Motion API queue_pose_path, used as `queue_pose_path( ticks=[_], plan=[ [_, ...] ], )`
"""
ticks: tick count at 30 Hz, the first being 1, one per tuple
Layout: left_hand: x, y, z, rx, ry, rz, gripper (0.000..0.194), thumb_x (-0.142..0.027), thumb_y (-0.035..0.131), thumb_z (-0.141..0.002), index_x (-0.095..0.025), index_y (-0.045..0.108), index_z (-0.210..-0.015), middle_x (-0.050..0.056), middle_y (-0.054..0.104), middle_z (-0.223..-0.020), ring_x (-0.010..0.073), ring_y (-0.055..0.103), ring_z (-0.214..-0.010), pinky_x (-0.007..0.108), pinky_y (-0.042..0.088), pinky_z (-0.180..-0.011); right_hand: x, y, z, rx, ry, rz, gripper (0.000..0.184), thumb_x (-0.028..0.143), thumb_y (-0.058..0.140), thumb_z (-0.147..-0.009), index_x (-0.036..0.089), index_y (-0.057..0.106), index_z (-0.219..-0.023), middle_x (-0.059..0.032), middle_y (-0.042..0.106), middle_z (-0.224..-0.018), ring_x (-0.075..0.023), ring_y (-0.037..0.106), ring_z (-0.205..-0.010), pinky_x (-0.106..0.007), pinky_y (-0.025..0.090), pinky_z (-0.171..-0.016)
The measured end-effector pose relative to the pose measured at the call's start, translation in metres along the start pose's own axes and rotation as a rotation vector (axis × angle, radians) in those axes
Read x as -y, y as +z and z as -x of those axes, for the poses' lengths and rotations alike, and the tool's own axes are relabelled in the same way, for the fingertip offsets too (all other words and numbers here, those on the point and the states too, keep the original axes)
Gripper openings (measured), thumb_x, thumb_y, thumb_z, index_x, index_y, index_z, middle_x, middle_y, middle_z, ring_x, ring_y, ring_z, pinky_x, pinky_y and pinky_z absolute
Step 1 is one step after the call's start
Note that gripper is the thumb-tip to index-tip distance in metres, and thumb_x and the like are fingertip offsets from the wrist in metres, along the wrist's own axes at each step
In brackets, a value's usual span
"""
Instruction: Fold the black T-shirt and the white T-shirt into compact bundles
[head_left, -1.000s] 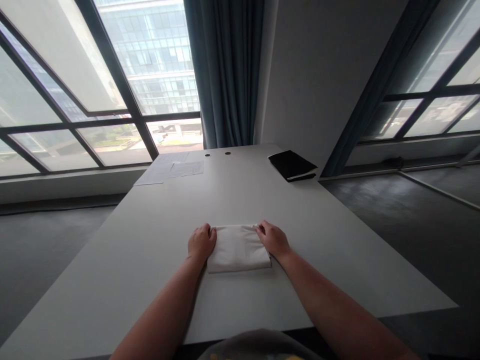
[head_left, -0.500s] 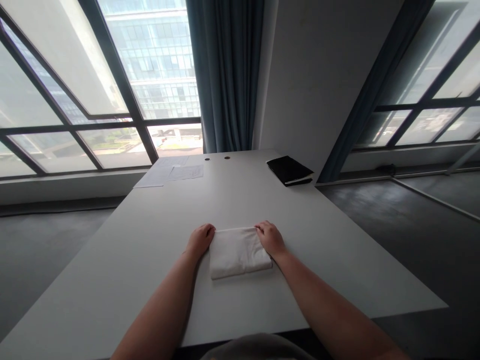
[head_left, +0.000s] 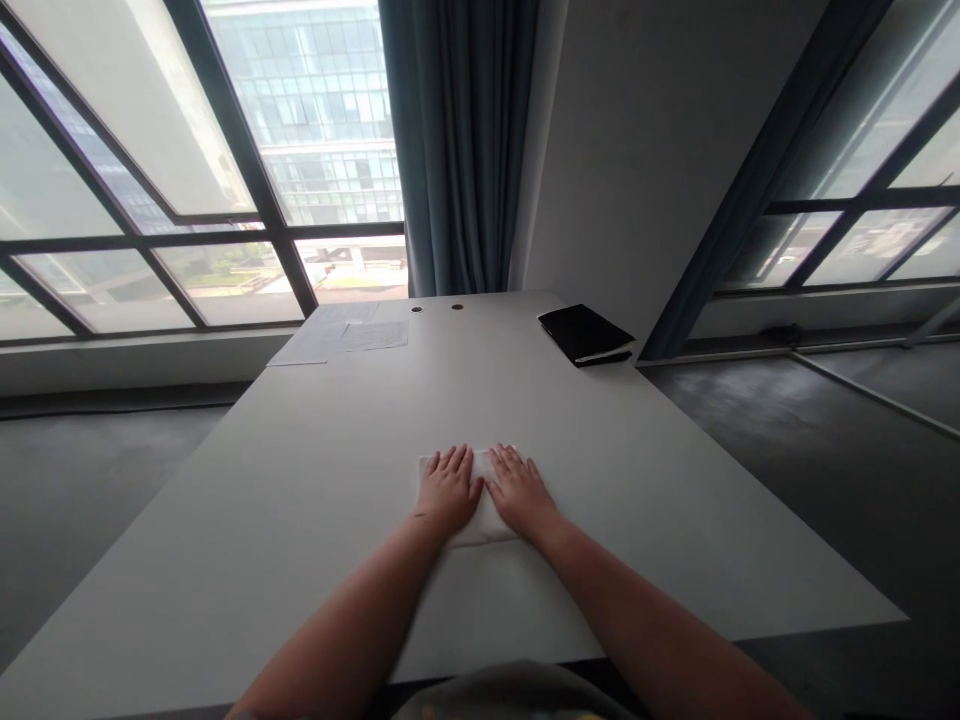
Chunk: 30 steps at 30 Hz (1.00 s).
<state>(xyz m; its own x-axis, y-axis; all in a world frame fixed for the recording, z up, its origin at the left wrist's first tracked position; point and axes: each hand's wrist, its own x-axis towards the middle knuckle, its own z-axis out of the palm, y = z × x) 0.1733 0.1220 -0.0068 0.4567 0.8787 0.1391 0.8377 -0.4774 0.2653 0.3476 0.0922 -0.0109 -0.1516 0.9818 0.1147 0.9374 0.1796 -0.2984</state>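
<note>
A folded white cloth (head_left: 486, 526) lies flat on the white table (head_left: 300, 520) in front of me. Across its left half rests my left hand (head_left: 450, 490), palm down with fingers stretched out and pointing away from me. My right hand (head_left: 523, 492) lies the same way over the right half, fingers spread. The two thumbs come close together near the cloth's middle. Much of the cloth is hidden beneath both hands; its lower edge and a strip between the hands show.
Sheets of paper (head_left: 322, 340) lie at the table's far left corner. A black folder (head_left: 586, 334) is near the far right edge. Two round holes (head_left: 457, 307) are set in the table's far end. Beyond stand a blue curtain (head_left: 461, 150) and windows.
Both hands let go of the cloth's far corners and moved inward onto it. Their pinched fingers have opened and now lie flat. The view has shifted slightly.
</note>
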Motion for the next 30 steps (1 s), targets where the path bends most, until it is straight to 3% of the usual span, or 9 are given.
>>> queue_pose_path(
  ticks=[7, 12, 17, 22, 25, 27, 30],
  plan=[
    [0.025, -0.005, 0.01, 0.002, -0.035, 0.017, 0.058, -0.042, 0.04, -0.105, -0.019, 0.044, -0.158, 0.012, 0.043, -0.164, 0.0297, 0.034, -0.155, 0.054, 0.019, -0.13, -0.004, -0.003, -0.004, 0.114, 0.051, -0.004, 0.062, 0.039, 0.037, -0.107, 0.022, 0.031, -0.166, -0.0096, 0.023, -0.173, -0.0259, 0.018, -0.16, -0.056, 0.012, -0.128],
    [0.06, -0.003, 0.017, -0.013, -0.019, 0.117, 0.059, -0.037, 0.04, -0.105, -0.01, 0.045, -0.156, 0.015, 0.036, -0.167, 0.0315, 0.024, -0.159, 0.052, 0.026, -0.128, -0.019, -0.003, -0.009, 0.083, 0.099, 0.021, 0.064, 0.038, 0.037, -0.106, 0.015, 0.031, -0.165, -0.0126, 0.018, -0.174, -0.0284, 0.021, -0.16, -0.051, 0.015, -0.129],
    [0.079, -0.017, 0.023, -0.067, 0.04, 0.221, 0.048, -0.032, 0.043, -0.103, -0.016, 0.055, -0.146, 0.013, 0.058, -0.15, 0.0262, 0.052, -0.14, 0.045, 0.039, -0.121, -0.038, 0.001, -0.016, -0.005, 0.201, 0.048, 0.063, 0.034, 0.04, -0.105, 0.006, 0.039, -0.161, -0.0209, 0.026, -0.17, -0.033, 0.027, -0.157, -0.05, 0.018, -0.128],
    [0.073, -0.036, 0.022, -0.09, -0.024, 0.195, 0.029, -0.031, 0.045, -0.103, -0.021, 0.069, -0.114, 0.009, 0.074, -0.114, 0.0231, 0.066, -0.111, 0.038, 0.049, -0.102, -0.045, 0.004, -0.018, -0.049, 0.173, -0.021, 0.052, 0.028, 0.042, -0.104, 0.005, 0.057, -0.148, -0.0226, 0.038, -0.165, -0.0359, 0.029, -0.156, -0.052, 0.022, -0.127],
    [0.061, -0.048, 0.023, -0.044, -0.124, 0.038, 0.031, -0.035, 0.046, -0.104, -0.021, 0.068, -0.088, 0.008, 0.073, -0.092, 0.0233, 0.067, -0.094, 0.036, 0.049, -0.089, -0.047, 0.006, -0.017, -0.072, 0.069, -0.131, 0.044, 0.023, 0.043, -0.102, 0.008, 0.066, -0.136, -0.0207, 0.048, -0.159, -0.0337, 0.031, -0.155, -0.05, 0.026, -0.127],
    [0.047, -0.054, 0.025, -0.034, -0.144, -0.071, 0.033, -0.038, 0.048, -0.105, -0.021, 0.066, -0.083, 0.008, 0.073, -0.09, 0.0246, 0.067, -0.094, 0.037, 0.046, -0.089, -0.047, 0.007, -0.017, -0.095, -0.004, -0.211, 0.038, 0.022, 0.046, -0.1, 0.009, 0.07, -0.126, -0.0205, 0.054, -0.154, -0.0332, 0.033, -0.154, -0.051, 0.029, -0.126],
    [0.021, -0.058, 0.027, -0.038, -0.133, -0.13, 0.035, -0.044, 0.046, -0.106, -0.021, 0.069, -0.095, 0.01, 0.074, -0.101, 0.0257, 0.067, -0.101, 0.037, 0.045, -0.092, -0.045, 0.009, -0.018, -0.149, -0.088, -0.334, 0.029, 0.021, 0.051, -0.096, 0.013, 0.073, -0.113, -0.0194, 0.06, -0.145, -0.0324, 0.037, -0.152, -0.054, 0.033, -0.125]
  ],
)
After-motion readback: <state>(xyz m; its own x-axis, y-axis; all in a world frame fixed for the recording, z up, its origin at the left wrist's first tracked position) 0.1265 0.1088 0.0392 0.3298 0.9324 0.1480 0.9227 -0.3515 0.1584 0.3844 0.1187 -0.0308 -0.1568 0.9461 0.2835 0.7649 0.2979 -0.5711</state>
